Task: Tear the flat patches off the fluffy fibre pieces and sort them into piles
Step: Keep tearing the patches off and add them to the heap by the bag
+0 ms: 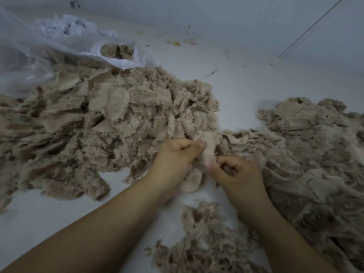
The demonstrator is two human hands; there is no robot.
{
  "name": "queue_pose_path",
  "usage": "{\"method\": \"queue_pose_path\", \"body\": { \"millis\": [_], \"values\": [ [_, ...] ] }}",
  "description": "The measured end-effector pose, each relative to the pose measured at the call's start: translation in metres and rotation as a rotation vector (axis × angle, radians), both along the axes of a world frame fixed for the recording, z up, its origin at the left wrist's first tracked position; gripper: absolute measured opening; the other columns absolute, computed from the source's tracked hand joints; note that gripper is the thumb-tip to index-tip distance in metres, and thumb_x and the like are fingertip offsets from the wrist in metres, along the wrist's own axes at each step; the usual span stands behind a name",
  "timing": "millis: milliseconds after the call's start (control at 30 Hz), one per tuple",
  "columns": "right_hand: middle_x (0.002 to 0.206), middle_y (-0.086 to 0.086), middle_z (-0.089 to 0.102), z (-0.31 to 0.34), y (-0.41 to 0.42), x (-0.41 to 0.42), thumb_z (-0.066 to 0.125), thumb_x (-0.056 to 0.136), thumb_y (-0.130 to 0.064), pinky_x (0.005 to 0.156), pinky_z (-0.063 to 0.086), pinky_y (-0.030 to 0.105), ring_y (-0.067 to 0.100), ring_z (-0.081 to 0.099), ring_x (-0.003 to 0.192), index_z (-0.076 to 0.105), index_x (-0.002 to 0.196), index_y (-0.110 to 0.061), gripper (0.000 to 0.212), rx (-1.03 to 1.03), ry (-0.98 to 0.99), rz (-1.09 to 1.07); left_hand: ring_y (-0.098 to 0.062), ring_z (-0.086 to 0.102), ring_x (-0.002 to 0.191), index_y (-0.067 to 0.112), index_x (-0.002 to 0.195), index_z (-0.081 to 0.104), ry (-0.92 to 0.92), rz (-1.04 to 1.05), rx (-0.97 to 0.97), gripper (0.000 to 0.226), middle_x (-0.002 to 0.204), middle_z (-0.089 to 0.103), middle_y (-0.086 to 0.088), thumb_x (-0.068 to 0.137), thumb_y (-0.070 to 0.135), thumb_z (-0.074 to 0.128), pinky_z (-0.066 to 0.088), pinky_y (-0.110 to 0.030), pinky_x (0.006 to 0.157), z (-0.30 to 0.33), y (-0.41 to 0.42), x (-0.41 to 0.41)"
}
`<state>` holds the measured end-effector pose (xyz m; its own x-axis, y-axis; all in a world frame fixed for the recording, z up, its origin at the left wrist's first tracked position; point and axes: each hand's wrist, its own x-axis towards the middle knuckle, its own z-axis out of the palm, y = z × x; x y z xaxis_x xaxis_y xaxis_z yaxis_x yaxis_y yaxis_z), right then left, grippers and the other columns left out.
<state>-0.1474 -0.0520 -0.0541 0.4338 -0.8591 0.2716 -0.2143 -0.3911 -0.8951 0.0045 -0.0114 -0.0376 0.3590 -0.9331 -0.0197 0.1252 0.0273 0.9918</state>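
Workpiece: beige fluffy fibre piece (209,148), long axis running near-to-far.
Left hand (175,156): grip pinching its far end.
Right hand (239,171): grip pinching its near end.

I am sitting in what looks like a bare sorting room or small textile workshop. I work right on a pale floor (246,85) that runs up to plain pale walls (216,10). Big heaps of beige fluffy scraps (102,115) lie spread around me, another heap (315,150) on my right, and clear plastic sacks (118,54), one holding more scraps, lie behind them.
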Motion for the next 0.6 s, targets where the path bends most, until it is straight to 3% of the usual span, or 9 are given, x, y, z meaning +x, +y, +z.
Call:
{"method": "queue_pose_path", "body": {
  "millis": [100, 167, 233, 300, 500, 600],
  "values": [
    [0.061, 0.018, 0.057, -0.004, -0.007, -0.004, 0.071, 0.09, -0.014, 0.052, 0.044, 0.033, 0.028, 0.052, 0.056, 0.06, 0.064, 0.01, 0.037, -0.047, 0.016, 0.021, -0.006, 0.051, 0.04, 0.011, 0.059, 0.07, 0.023, 0.017, -0.012, 0.041, 0.049, 0.061, -0.001, 0.096, 0.02, 0.059, 0.043, -0.017, 0.047, 0.001, 0.0, -0.002],
    [0.067, 0.003, 0.068, -0.004, -0.009, -0.005, 0.071, 0.089, -0.006, 0.057, 0.049, 0.022, 0.013, 0.063, 0.062, 0.069, 0.065, 0.002, 0.026, -0.013, 0.01, -0.006, -0.007, 0.047, 0.04, -0.001, 0.065, 0.066, -0.008, 0.11, -0.016, 0.038, 0.049, 0.057, -0.002, 0.096, 0.02, 0.06, 0.041, -0.016, 0.046, 0.0, 0.0, -0.001],
    [0.073, -0.009, 0.072, -0.004, -0.009, -0.004, 0.072, 0.087, -0.002, 0.064, 0.048, 0.011, 0.002, 0.067, 0.071, 0.073, 0.063, -0.015, 0.027, 0.026, 0.0, -0.006, -0.014, 0.037, 0.043, -0.014, 0.072, 0.057, -0.025, 0.211, -0.033, 0.041, 0.051, 0.045, -0.008, 0.096, 0.019, 0.061, 0.035, -0.018, 0.046, -0.002, 0.0, 0.0],
    [0.076, -0.012, 0.071, -0.004, -0.009, -0.003, 0.074, 0.085, 0.001, 0.065, 0.048, 0.009, -0.001, 0.067, 0.073, 0.072, 0.06, -0.026, 0.037, 0.034, -0.005, -0.008, -0.017, 0.033, 0.05, -0.017, 0.076, 0.053, -0.025, 0.281, -0.054, 0.042, 0.056, 0.04, -0.01, 0.096, 0.02, 0.06, 0.034, -0.022, 0.049, -0.002, -0.001, 0.004],
    [0.101, -0.013, 0.071, 0.007, -0.004, -0.009, 0.083, 0.075, -0.003, 0.063, 0.046, 0.012, -0.001, 0.066, 0.076, 0.078, 0.065, -0.025, 0.024, 0.102, 0.204, 0.226, -0.011, 0.03, 0.041, -0.013, 0.071, 0.048, -0.035, 0.282, -0.054, 0.042, 0.05, 0.036, -0.005, 0.095, 0.019, 0.061, 0.029, -0.02, 0.042, -0.001, 0.001, 0.006],
    [0.115, -0.017, 0.067, 0.014, -0.005, -0.014, 0.075, 0.071, 0.004, 0.06, 0.045, 0.011, -0.006, 0.061, 0.075, 0.08, 0.075, -0.032, 0.037, 0.162, 0.249, 0.289, -0.013, 0.03, 0.045, -0.013, 0.076, 0.049, 0.009, 0.276, -0.055, 0.041, 0.054, 0.036, -0.006, 0.096, 0.02, 0.061, 0.029, -0.023, 0.044, 0.0, 0.002, 0.008]
  ]
}}
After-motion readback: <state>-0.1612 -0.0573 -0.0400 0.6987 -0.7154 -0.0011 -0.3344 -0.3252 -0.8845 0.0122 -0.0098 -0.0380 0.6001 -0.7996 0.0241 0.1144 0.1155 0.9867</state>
